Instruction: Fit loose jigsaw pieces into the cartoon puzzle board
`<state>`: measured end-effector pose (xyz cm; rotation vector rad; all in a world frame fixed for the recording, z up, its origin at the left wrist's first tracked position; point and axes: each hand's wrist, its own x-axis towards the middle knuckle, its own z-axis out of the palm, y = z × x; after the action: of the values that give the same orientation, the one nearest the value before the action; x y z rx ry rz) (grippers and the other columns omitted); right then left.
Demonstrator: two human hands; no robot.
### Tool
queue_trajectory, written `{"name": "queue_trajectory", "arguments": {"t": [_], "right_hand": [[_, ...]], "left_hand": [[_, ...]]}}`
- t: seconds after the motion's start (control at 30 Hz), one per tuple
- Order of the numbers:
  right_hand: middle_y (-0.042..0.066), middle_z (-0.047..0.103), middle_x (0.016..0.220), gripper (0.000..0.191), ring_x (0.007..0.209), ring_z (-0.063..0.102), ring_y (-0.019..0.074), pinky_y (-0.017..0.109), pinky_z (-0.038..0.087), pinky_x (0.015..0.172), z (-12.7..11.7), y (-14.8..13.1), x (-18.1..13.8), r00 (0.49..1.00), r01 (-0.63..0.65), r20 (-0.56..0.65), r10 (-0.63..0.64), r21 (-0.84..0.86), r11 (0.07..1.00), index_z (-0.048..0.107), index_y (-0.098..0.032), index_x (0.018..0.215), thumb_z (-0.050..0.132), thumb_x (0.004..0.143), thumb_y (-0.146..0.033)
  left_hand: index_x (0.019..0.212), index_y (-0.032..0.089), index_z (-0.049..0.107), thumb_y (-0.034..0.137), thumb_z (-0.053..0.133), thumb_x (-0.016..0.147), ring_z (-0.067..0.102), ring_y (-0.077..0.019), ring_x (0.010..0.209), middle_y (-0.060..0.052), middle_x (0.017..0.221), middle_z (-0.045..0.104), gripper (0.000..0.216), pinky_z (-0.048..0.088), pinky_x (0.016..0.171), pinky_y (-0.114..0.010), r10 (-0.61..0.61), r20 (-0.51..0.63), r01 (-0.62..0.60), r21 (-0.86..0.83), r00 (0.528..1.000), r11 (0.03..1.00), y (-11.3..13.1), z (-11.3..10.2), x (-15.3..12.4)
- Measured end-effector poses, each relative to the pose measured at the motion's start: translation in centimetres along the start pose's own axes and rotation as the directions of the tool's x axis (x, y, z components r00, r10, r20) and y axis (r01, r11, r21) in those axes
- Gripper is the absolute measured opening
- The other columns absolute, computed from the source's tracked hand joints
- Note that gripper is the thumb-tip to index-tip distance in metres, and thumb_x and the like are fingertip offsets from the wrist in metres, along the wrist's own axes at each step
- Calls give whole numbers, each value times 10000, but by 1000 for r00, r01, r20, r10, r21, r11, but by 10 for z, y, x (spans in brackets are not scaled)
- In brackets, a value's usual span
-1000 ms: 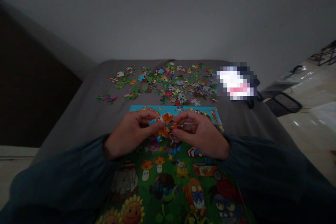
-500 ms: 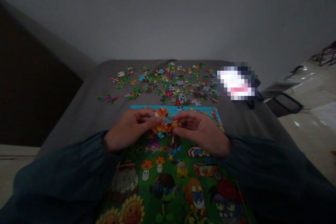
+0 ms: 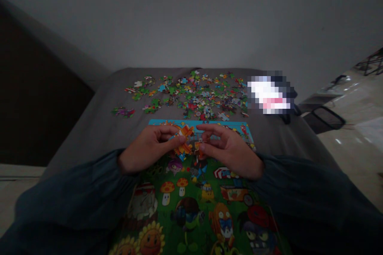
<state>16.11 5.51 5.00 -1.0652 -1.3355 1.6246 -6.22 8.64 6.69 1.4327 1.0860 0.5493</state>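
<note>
Orange puzzle pieces [image 3: 188, 143], flat card with knobbed, interlocking edges and a bright print of orange, yellow and a little blue, sit joined in a small cluster just below the middle of the frame, caught between my two hands. My left hand [image 3: 146, 152] comes in from the left with its thumb and forefinger pressed together on the cluster's left edge, the other fingers curled loosely under the palm. My right hand [image 3: 231, 152] comes in from the right: its thumb tip [image 3: 202, 148] presses the cluster's right edge from below and the forefinger lies over it from above, so the grip is closed on the card, while the remaining fingers fan slightly apart behind. The light is too dim to tell how many pieces are joined. Beneath my hands lies a smooth, rectangular picture sheet [image 3: 194, 211] with a blue upper edge and a green field of cartoon mushrooms and sunflowers, running down to the lower middle of the frame. Above it, across the upper middle, loose puzzle pieces [image 3: 191, 95] lie scattered, small and many-coloured, on a soft, matte grey cloth surface [image 3: 98, 127]. My dark sleeves [image 3: 74, 199] are creased fabric filling both lower corners.
</note>
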Motion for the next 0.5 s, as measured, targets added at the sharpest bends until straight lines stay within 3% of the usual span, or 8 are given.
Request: {"name": "queue_trajectory", "arguments": {"t": [0.5], "right_hand": [[3, 657, 873, 410, 738, 641, 114, 286, 551, 718, 2, -3, 2, 999, 32, -37, -36, -85, 996, 623, -191, 1099, 775, 723, -253]], "left_hand": [[907, 174, 720, 462, 755, 771, 642, -90, 602, 1, 748, 751, 320, 489, 540, -133, -31, 76, 29, 17, 997, 999, -1, 2, -2]]}}
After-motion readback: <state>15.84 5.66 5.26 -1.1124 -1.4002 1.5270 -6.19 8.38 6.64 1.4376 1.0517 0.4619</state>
